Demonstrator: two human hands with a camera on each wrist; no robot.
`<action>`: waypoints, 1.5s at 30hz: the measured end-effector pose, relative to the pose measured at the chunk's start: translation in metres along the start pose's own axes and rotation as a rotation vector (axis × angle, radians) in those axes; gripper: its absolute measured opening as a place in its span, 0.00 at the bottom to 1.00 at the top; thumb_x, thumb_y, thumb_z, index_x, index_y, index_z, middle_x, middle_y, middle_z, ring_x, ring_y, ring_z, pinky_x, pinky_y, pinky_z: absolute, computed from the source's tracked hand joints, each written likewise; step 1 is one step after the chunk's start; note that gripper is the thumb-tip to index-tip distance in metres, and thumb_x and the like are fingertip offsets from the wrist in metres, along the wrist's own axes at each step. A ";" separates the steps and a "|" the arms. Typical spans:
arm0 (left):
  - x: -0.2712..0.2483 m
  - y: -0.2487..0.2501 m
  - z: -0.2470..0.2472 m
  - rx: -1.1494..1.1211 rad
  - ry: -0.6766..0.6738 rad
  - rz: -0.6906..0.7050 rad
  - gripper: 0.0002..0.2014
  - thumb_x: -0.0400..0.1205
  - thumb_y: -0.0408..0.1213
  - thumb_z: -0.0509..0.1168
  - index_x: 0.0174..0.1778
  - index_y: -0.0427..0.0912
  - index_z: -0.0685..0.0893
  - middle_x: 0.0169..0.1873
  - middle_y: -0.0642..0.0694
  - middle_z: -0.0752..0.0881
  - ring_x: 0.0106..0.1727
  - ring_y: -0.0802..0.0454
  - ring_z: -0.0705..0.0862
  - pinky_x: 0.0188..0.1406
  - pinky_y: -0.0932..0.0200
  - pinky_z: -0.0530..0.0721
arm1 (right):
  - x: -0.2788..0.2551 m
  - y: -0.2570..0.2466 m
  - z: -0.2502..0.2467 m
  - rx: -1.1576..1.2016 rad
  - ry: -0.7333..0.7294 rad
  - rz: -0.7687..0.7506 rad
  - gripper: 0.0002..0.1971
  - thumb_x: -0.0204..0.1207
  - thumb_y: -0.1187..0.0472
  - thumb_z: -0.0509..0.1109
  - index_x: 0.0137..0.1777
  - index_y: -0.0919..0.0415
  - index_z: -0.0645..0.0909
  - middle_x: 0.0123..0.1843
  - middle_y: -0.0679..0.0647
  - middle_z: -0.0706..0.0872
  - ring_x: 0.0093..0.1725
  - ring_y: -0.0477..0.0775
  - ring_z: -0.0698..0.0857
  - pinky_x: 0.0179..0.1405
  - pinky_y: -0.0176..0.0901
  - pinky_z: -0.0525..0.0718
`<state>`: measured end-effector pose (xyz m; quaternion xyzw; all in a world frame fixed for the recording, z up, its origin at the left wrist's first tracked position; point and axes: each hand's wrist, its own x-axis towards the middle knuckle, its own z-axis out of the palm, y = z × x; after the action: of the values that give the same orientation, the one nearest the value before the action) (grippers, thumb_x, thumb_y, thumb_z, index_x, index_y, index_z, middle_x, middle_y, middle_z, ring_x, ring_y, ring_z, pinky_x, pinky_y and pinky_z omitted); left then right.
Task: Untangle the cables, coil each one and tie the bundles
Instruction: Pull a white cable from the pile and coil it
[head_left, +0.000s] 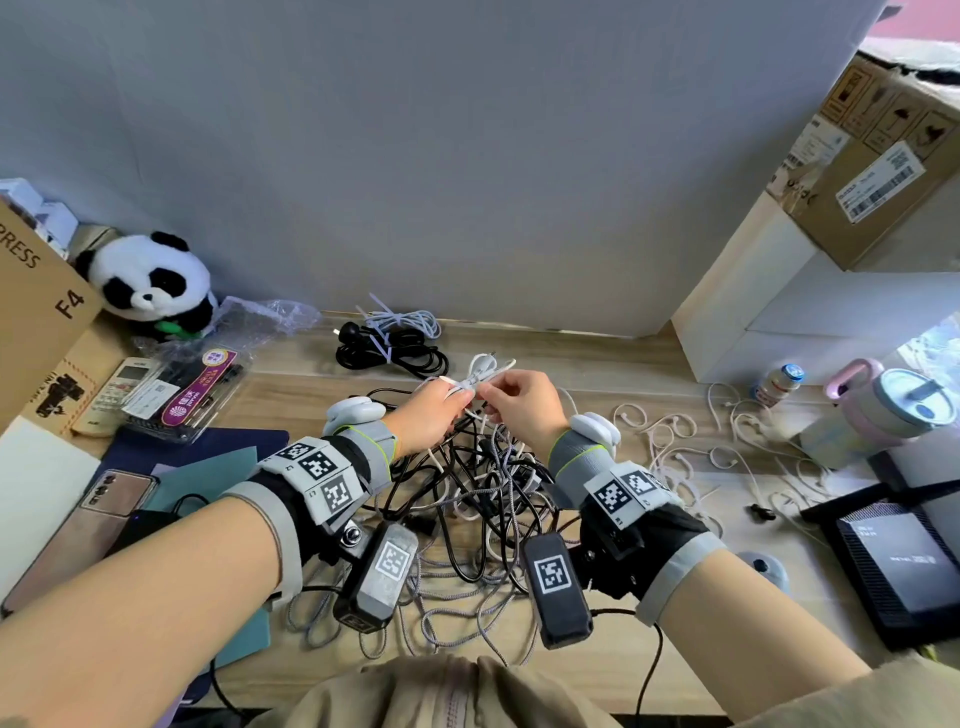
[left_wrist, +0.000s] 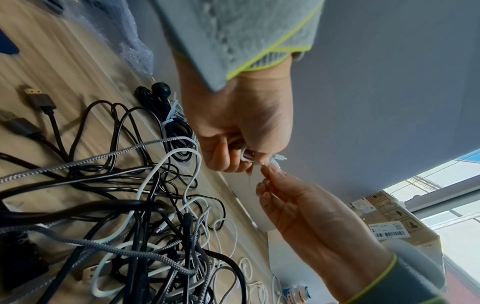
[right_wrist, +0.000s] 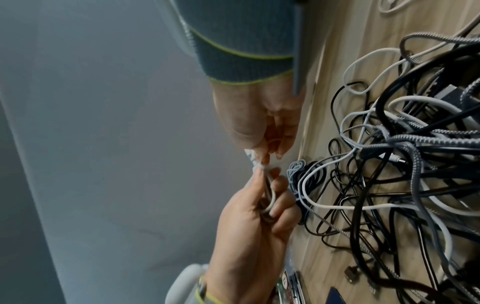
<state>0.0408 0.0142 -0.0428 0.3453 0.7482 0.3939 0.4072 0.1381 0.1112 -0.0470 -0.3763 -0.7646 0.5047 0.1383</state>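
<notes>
White cable (head_left: 480, 375); black, white, grey-braided tangle (head_left: 483, 499); black-white panda (head_left: 153, 283).

Tangle of cables (head_left: 478, 499) at frame centre on the table (head_left: 597, 364). Just above it, both hands meeting: left hand (head_left: 428, 418), right hand (head_left: 522, 410), small coiled cable (head_left: 480, 375) between them. Further up, two tied bundles (head_left: 397, 340) near the wall. Panda toy (head_left: 153, 280) at left, loose ties (head_left: 675, 441) at right, bottles (head_left: 878, 397) at far right.

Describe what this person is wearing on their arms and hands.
Both hands, left hand and right hand, are bare. Each wrist has a grey knit cuff edged in yellow-green, black straps, white square-code tags, a white rounded pod and a boxy tagged unit trailing a black cable.
</notes>
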 end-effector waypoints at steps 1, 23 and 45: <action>-0.001 0.000 -0.001 0.043 -0.012 0.027 0.11 0.88 0.33 0.50 0.42 0.37 0.72 0.28 0.48 0.68 0.24 0.57 0.63 0.17 0.73 0.62 | 0.000 -0.002 0.000 -0.047 -0.001 -0.008 0.11 0.77 0.59 0.72 0.33 0.57 0.85 0.32 0.56 0.87 0.35 0.56 0.86 0.47 0.58 0.87; -0.011 -0.003 -0.016 0.494 -0.287 0.022 0.09 0.82 0.40 0.66 0.37 0.41 0.78 0.25 0.52 0.72 0.25 0.61 0.68 0.20 0.72 0.65 | 0.007 -0.002 -0.009 -0.315 -0.509 -0.238 0.06 0.75 0.63 0.74 0.38 0.55 0.82 0.36 0.52 0.85 0.37 0.49 0.81 0.42 0.42 0.80; -0.002 -0.013 -0.041 0.367 -0.304 0.077 0.12 0.83 0.32 0.63 0.62 0.43 0.82 0.34 0.55 0.78 0.25 0.64 0.72 0.24 0.73 0.69 | 0.029 0.027 0.002 0.295 -0.039 0.214 0.08 0.84 0.58 0.63 0.44 0.58 0.80 0.40 0.54 0.84 0.36 0.49 0.81 0.38 0.40 0.84</action>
<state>0.0030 -0.0062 -0.0388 0.4971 0.7235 0.2101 0.4305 0.1284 0.1360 -0.0765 -0.4212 -0.6404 0.6304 0.1228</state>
